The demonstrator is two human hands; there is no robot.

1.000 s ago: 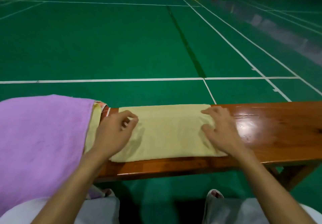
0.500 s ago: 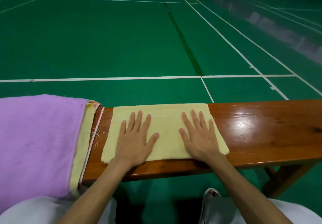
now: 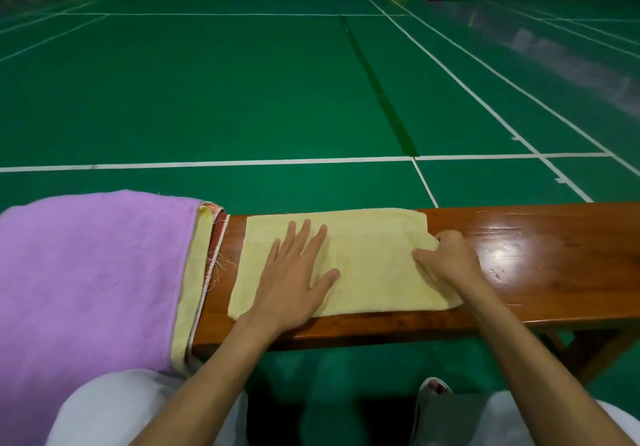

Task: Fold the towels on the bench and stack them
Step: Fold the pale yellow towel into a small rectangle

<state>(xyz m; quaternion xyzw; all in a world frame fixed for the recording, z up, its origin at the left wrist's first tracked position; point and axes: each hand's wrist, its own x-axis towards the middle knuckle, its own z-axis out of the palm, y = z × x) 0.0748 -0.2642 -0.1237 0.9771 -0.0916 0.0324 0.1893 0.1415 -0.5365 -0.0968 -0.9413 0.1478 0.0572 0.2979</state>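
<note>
Now the yellow towel (image 3: 374, 262) lies flat on the worktop (image 3: 540, 272) straight in front of me, its long axis running left to right along it. My right grip (image 3: 450, 262) sits at the towel's right short edge, fingers curled, pinching that edge as far as I can tell. My left grip (image 3: 294, 279) is spread wide and flat, pressing the towel's left half and holding nothing. I judge the fold should go from right over to left, so the right grip leads. The purple towel (image 3: 93, 272) lies off to the left, apart.
</note>
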